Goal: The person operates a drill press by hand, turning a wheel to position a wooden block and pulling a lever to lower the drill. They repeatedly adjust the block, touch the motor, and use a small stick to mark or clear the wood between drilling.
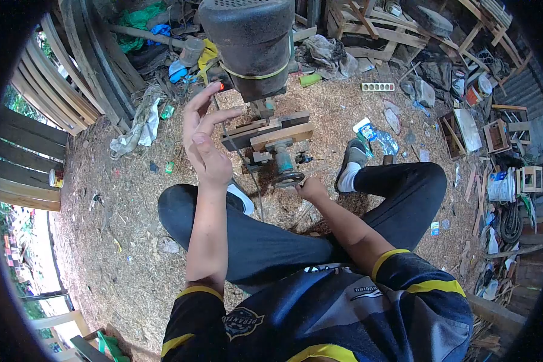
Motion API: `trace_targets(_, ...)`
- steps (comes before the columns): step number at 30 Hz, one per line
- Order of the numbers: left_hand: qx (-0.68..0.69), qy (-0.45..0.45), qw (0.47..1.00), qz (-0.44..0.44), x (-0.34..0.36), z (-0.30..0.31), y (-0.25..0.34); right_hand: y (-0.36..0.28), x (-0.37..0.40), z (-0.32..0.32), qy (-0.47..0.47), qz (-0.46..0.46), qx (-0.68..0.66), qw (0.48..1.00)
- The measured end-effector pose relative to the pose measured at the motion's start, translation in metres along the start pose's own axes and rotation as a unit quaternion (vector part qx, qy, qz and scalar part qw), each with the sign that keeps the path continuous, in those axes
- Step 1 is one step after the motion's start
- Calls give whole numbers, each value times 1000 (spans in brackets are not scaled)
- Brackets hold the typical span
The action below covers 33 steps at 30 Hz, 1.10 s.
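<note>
Evidently, the hands are held apart: the dark round metal handwheel (288,179), likely stiff and best gripped by its rim, is grasped by the right hand (312,189); the left hand (207,137) is raised open near the black rounded machine housing (247,36). Shavings are strewn over the brown floor (120,223); curved wooden planks (51,84) are stood alongside

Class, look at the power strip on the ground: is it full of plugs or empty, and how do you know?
Empty: the power strip faces up, and no plug shows in it.
</note>
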<state>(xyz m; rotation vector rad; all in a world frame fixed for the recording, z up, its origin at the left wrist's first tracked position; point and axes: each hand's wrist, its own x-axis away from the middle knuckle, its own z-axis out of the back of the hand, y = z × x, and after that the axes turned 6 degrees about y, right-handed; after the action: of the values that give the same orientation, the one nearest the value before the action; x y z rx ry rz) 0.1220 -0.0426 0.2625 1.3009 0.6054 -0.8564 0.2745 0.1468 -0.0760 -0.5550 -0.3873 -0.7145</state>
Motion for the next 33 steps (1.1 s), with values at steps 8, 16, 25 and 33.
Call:
trace_targets(8,20,28,999,-12,3,-1,-5,-11,5,1,32,-7,13,999)
trace_targets(16,-22,44,999,12,3,6,-4,1,-8,-16,45,23,-13,999)
trace_targets(25,-58,-100,992,-46,10,5,-4,58,-61,14,-267,-53,-244,931)
trace_targets(33,-22,-496,868,-24,22,2,-5,-23,-134,236,15,190,-248,950)
